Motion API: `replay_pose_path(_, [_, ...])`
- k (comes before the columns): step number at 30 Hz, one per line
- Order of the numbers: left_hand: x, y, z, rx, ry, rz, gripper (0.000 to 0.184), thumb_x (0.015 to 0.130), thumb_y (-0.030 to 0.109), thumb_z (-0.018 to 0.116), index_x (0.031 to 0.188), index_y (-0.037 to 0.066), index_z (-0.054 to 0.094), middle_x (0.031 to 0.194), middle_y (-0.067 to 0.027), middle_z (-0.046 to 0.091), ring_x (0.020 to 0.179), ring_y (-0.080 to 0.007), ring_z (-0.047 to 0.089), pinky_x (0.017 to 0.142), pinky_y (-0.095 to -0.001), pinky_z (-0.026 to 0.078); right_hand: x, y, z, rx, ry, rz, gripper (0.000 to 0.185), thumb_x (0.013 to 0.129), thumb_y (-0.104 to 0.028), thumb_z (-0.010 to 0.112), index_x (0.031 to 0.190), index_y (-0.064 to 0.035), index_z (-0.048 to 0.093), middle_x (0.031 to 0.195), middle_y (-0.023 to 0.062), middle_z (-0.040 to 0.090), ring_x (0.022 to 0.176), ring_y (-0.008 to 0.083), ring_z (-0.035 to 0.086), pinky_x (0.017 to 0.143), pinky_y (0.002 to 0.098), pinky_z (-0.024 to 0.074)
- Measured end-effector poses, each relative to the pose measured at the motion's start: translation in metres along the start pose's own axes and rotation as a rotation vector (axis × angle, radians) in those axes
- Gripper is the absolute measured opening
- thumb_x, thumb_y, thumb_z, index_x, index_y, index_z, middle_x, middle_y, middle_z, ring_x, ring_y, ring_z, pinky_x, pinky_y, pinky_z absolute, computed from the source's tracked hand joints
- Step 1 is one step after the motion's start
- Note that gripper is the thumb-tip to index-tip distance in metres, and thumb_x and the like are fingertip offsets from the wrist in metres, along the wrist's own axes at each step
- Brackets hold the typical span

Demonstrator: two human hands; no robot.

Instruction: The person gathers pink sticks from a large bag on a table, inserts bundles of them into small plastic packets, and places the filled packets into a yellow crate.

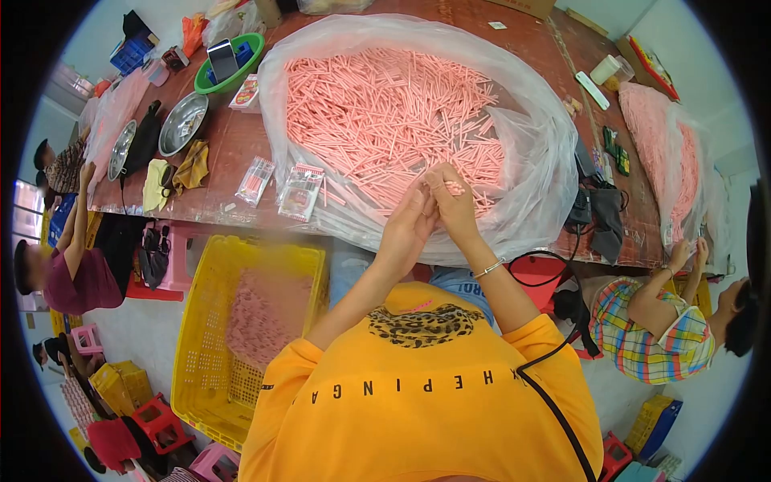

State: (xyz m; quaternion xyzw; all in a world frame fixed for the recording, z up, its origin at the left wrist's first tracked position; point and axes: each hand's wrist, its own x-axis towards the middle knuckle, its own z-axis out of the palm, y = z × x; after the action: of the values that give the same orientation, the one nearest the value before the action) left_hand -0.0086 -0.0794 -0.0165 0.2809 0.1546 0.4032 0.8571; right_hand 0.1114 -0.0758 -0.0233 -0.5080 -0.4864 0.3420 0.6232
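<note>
A large clear plastic bag [534, 104] lies spread open on the table, filled with a heap of short thin pink sticks [377, 112]. My left hand [411, 218] and my right hand [453, 207] meet over the near edge of the heap. Ends of a small bunch of pink sticks [454, 188] show in my closed right hand. My left hand's fingers are closed against the right; what they hold is hidden. Left of the hands lie two printed clear packets, one packet [302, 193] nearer and another packet [255, 181] farther left. A few loose sticks lie beside the nearer one.
Below the table edge at left stands a yellow crate [201, 345] with pink pieces inside. A green basin [233, 64] and a metal bowl [184, 124] sit at the upper left. A black cable runs down at right. Other people work at both sides.
</note>
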Motion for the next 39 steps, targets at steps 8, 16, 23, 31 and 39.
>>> replay_pose_path(8, [0.0,0.004,0.004,0.085,-0.06,-0.018,0.062,0.105,0.03,0.04,0.155,0.006,0.012,0.151,-0.0083,0.034,0.134,-0.0194,0.039,0.112,-0.0357,0.029,-0.004,-0.007,-0.004,0.424,0.007,0.33,0.023,0.099,-0.026,0.057,0.088,-0.0061,0.062,0.066,-0.002,0.055,0.049,0.0039,0.047,0.04,0.0186,0.0355])
replay_pose_path(16, [0.001,0.001,0.011,0.133,-0.067,-0.028,0.059,0.105,0.031,0.041,0.155,0.009,0.017,0.149,-0.0067,0.038,0.131,-0.0181,0.043,0.109,-0.0341,0.032,0.003,-0.001,-0.003,0.293,0.115,0.165,0.032,0.101,-0.026,0.054,0.076,-0.0055,0.055,0.065,-0.001,0.051,0.057,0.0079,0.046,0.058,0.0238,0.0434])
replay_pose_path(23, [0.005,0.03,-0.031,0.846,0.271,0.235,0.021,0.099,0.014,0.054,0.111,0.0,0.065,0.093,-0.0038,0.066,0.087,-0.0088,0.06,0.08,-0.0233,0.047,0.009,0.004,-0.031,0.711,-0.021,0.234,0.041,0.102,-0.03,0.054,0.068,-0.0075,0.048,0.056,-0.0026,0.039,0.052,0.0069,0.038,0.048,0.0242,0.0305])
replay_pose_path(31, [0.011,0.053,-0.006,1.2,0.121,0.533,0.016,0.092,0.004,0.06,0.106,0.001,0.067,0.095,-0.0072,0.062,0.087,-0.0154,0.059,0.08,-0.027,0.046,0.007,-0.002,-0.013,-0.014,-0.035,0.066,0.025,0.094,-0.016,0.063,0.075,-0.0043,0.052,0.063,-0.0015,0.046,0.058,0.0056,0.041,0.053,0.0227,0.0344])
replay_pose_path(39, [0.011,0.042,0.005,1.653,-0.057,0.833,0.027,0.083,0.0,0.063,0.109,0.007,0.068,0.1,-0.0101,0.06,0.091,-0.0283,0.056,0.082,-0.0391,0.044,0.001,0.017,-0.006,-0.058,-0.054,0.011,0.016,0.086,-0.011,0.068,0.085,-0.0013,0.055,0.076,0.0001,0.052,0.073,0.0072,0.047,0.066,0.0251,0.0413])
